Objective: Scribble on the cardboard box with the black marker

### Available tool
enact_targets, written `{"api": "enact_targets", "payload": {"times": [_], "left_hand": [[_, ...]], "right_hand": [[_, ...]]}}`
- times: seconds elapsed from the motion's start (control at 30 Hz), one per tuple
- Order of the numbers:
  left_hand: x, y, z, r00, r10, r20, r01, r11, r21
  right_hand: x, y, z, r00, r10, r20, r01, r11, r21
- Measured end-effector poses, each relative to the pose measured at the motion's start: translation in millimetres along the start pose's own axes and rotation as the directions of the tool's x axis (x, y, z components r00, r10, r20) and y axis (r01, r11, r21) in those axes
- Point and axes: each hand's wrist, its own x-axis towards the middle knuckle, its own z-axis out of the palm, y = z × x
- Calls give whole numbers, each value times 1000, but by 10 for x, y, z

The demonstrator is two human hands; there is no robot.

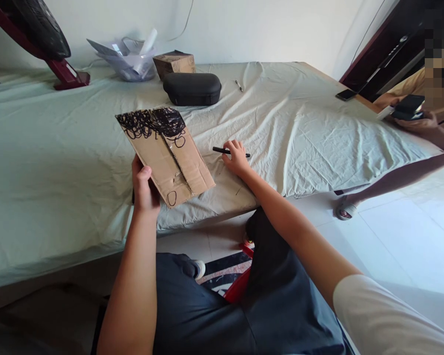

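My left hand (145, 190) grips the lower left edge of a cardboard box (170, 170), thumb on the near face and the other fingers hidden behind. The box is held tilted over the cloth-covered table. Dense black scribbles run along its top end, with two small drawn ovals lower down and a dark seam through the middle. To the right, my right hand (237, 157) has its fingers closed around a black marker (219, 150) at the table surface. The marker lies nearly level, its ends showing on both sides of the fingers.
Behind the box stand a black zip case (192, 89), a smaller cardboard box (174, 63) and a filled plastic basket (135, 64). A dark red fan stand (72, 76) is at left. A pen (239, 86) and a phone (346, 94) lie farther back. Another person's hand (416, 123) holds a dark object at right.
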Motion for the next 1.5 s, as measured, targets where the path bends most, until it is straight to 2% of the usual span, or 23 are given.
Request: {"api": "enact_targets", "payload": {"times": [0.4, 0.63, 0.8, 0.93, 1.17, 1.27, 1.5], "left_hand": [[4, 15, 35, 1000, 8, -15, -8, 1000, 0], [3, 47, 58, 998, -17, -54, 16, 1000, -12], [6, 69, 87, 997, -34, -62, 31, 998, -46], [8, 88, 109, 998, -40, -48, 37, 998, -46], [3, 87, 91, 997, -52, -60, 50, 998, -40], [-2, 91, 79, 999, -37, -32, 36, 999, -19], [-1, 70, 7, 999, -30, 28, 29, 998, 49]], "right_hand": [[22, 56, 43, 998, -56, -2, 56, 998, 30], [19, 68, 53, 996, -67, 60, 69, 997, -26], [6, 16, 53, 992, -1, 123, 16, 993, -120], [-6, -2, 62, 982, -41, 187, 72, 985, -159], [50, 23, 56, 970, -128, 206, 152, 983, -106], [65, 19, 33, 968, -158, 197, 174, 982, -71], [58, 9, 6, 970, -134, 202, 142, 990, -25]]}}
